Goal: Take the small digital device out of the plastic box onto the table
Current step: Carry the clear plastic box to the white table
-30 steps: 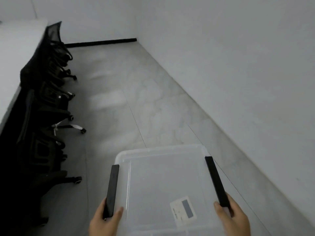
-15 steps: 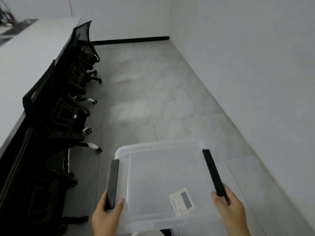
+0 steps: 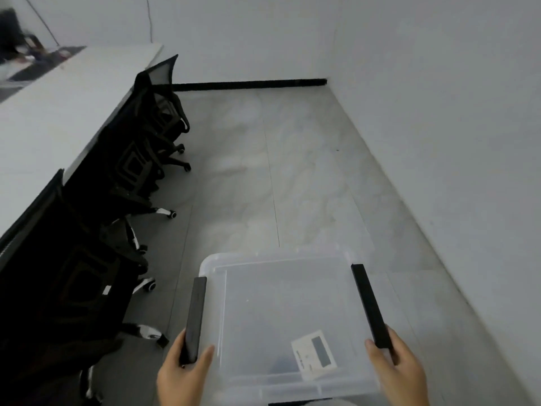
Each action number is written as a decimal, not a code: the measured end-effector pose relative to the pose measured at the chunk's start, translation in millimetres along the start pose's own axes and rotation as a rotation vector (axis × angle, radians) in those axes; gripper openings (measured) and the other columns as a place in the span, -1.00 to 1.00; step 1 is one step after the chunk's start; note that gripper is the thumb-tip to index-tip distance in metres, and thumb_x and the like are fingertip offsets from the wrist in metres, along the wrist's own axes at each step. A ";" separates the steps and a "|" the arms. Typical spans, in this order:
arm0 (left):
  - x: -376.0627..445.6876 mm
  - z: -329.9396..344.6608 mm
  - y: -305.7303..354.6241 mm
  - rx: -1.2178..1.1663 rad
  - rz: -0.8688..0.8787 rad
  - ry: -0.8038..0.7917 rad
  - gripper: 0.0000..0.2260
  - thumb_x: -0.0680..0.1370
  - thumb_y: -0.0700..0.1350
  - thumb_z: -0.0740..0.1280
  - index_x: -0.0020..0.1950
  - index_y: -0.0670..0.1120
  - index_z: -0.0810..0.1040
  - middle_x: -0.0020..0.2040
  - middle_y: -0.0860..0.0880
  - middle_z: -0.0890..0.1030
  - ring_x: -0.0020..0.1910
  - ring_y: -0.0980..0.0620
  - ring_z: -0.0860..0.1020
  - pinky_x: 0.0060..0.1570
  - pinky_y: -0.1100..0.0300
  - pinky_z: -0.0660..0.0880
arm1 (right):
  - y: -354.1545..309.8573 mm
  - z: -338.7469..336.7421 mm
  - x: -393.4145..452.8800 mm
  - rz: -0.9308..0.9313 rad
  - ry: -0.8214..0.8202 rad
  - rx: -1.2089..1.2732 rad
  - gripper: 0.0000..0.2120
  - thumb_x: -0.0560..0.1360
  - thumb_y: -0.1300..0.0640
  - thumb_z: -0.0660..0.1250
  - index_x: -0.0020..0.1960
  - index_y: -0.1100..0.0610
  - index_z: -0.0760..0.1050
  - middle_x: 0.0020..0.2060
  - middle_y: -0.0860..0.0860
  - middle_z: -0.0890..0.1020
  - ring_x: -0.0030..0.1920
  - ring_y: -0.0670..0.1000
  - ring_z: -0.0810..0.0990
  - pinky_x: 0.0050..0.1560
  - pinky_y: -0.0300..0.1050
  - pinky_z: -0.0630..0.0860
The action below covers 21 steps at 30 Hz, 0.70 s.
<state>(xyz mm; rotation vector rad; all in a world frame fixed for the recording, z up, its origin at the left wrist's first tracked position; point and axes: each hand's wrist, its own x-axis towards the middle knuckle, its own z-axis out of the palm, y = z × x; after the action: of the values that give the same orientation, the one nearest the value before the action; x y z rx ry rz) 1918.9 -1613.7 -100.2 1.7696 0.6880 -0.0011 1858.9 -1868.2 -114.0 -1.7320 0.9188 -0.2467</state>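
Both hands clamp the box's black side handles: left hand (image 3: 183, 373), right hand (image 3: 399, 367). Plastic box (image 3: 281, 312) carried, lid on. View has swung left since a second ago; table (image 3: 58, 112) now visible. Device (image 3: 314, 356) inside, near-right corner.

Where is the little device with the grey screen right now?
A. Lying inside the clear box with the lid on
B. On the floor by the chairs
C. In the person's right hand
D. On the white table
A: the small device shows through the plastic box, whose black side latches both hands grip.
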 end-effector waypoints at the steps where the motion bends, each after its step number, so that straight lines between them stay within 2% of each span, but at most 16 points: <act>1: 20.4 14.6 16.6 -0.019 0.010 0.026 -0.53 0.31 -0.41 0.43 0.20 -0.32 0.48 0.16 -0.30 0.57 0.17 -0.21 0.51 0.27 -0.01 0.34 | -18.5 13.2 26.4 -0.009 -0.007 -0.002 -0.60 0.37 0.33 0.39 0.19 0.27 0.49 -0.07 0.22 0.60 -0.12 0.02 0.50 -0.26 -0.65 0.35; 5: 104.2 64.6 70.1 -0.044 -0.018 0.083 -0.51 0.30 -0.41 0.44 0.21 -0.31 0.47 0.13 -0.32 0.58 0.14 -0.24 0.52 0.26 -0.05 0.36 | -91.2 65.3 122.8 -0.045 -0.059 -0.014 -0.61 0.38 0.35 0.37 0.20 0.25 0.48 -0.06 0.17 0.58 -0.08 0.03 0.49 -0.31 -0.76 0.26; 7: 148.6 89.8 89.7 -0.070 -0.050 0.096 -0.51 0.30 -0.40 0.45 0.21 -0.30 0.47 0.13 -0.32 0.58 0.14 -0.23 0.52 0.28 -0.06 0.36 | -114.3 97.7 170.9 -0.077 -0.079 -0.035 -0.61 0.36 0.36 0.38 0.18 0.26 0.50 -0.06 0.19 0.60 -0.25 -0.23 0.53 -0.30 -0.76 0.26; 9: 199.3 116.8 107.4 -0.069 -0.069 0.112 -0.52 0.30 -0.38 0.46 0.20 -0.30 0.48 0.12 -0.32 0.58 0.15 -0.23 0.52 0.28 -0.07 0.36 | -131.8 135.7 216.8 -0.078 -0.082 -0.045 -0.63 0.35 0.39 0.39 0.15 0.27 0.52 -0.15 0.21 0.59 -0.33 -0.48 0.49 -0.30 -0.76 0.27; 11: 254.8 144.8 128.9 -0.060 -0.077 0.105 -0.52 0.30 -0.39 0.45 0.20 -0.31 0.48 0.13 -0.32 0.58 0.15 -0.22 0.52 0.25 -0.06 0.37 | -149.2 173.9 265.2 -0.052 -0.075 -0.030 -0.65 0.34 0.38 0.39 0.13 0.30 0.52 -0.18 0.22 0.58 -0.37 -0.56 0.44 -0.31 -0.76 0.27; 14: 341.9 186.5 173.1 -0.053 -0.047 0.073 -0.52 0.31 -0.38 0.45 0.21 -0.30 0.46 0.13 -0.32 0.58 0.15 -0.22 0.52 0.24 -0.07 0.39 | -183.9 232.1 342.3 -0.011 -0.054 0.001 -0.65 0.35 0.36 0.39 0.14 0.31 0.52 -0.16 0.18 0.59 -0.41 -0.55 0.43 -0.32 -0.74 0.27; 15: 369.9 197.9 192.7 -0.041 -0.041 0.062 -0.52 0.31 -0.38 0.45 0.21 -0.30 0.47 0.13 -0.31 0.58 0.14 -0.22 0.53 0.23 -0.06 0.39 | -198.6 251.0 365.4 -0.003 -0.069 0.016 -0.64 0.35 0.36 0.40 0.14 0.31 0.52 -0.22 0.15 0.62 -0.42 -0.53 0.44 -0.32 -0.73 0.28; 17: 424.5 219.9 235.6 -0.018 -0.016 0.055 -0.53 0.30 -0.38 0.45 0.19 -0.30 0.48 0.10 -0.32 0.59 0.12 -0.23 0.54 0.21 -0.05 0.39 | -231.6 287.3 411.1 -0.038 -0.065 0.032 -0.65 0.33 0.37 0.41 0.11 0.30 0.53 -0.41 -0.17 0.68 -0.42 -0.48 0.48 -0.33 -0.70 0.32; 19: 471.3 241.1 278.8 -0.004 0.000 0.053 -0.54 0.30 -0.38 0.45 0.19 -0.30 0.49 0.10 -0.33 0.59 0.11 -0.24 0.54 0.20 -0.05 0.39 | -266.5 320.7 449.7 -0.026 -0.074 0.068 -0.67 0.32 0.39 0.41 0.08 0.29 0.55 -0.46 -0.45 0.59 -0.40 -0.46 0.51 -0.33 -0.70 0.33; 21: 515.8 262.1 314.3 -0.001 0.007 0.045 -0.54 0.32 -0.38 0.44 0.20 -0.30 0.48 0.12 -0.31 0.58 0.12 -0.21 0.52 0.19 0.00 0.37 | -296.8 350.0 488.4 -0.031 -0.090 0.077 -0.69 0.32 0.40 0.41 0.06 0.28 0.56 -0.46 -0.41 0.61 -0.37 -0.49 0.50 -0.32 -0.72 0.32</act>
<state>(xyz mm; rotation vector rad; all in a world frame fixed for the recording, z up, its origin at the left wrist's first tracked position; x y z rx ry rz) 2575.4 -1661.7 -84.6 1.7758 0.7142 0.0436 2527.0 -1920.5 -115.5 -1.6735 0.8075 -0.2193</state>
